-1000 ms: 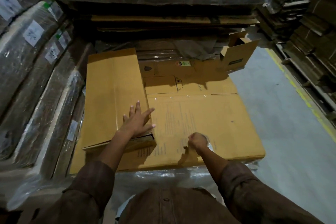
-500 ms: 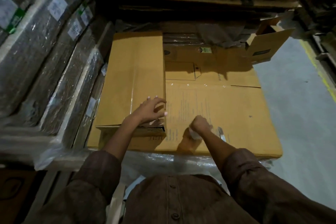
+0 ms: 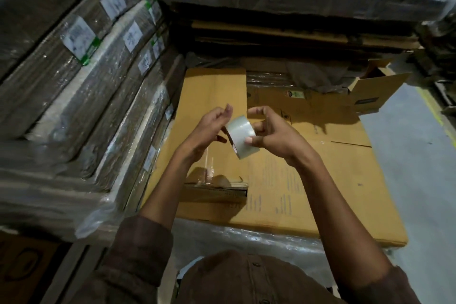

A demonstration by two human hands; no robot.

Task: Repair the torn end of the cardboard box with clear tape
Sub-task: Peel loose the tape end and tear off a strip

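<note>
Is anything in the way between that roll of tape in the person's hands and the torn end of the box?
Nothing visible. The tape roll is held in the air by the right hand and left hand, above the torn end of the narrow cardboard box.

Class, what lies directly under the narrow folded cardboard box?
The narrow folded box rests on a larger flattened cardboard sheet, which lies on plastic-wrapped stock. What the sheet covers is hidden.

Both hands raised, right hand (image 3: 274, 131) gripping, left hand (image 3: 209, 131) half-curled.
</note>
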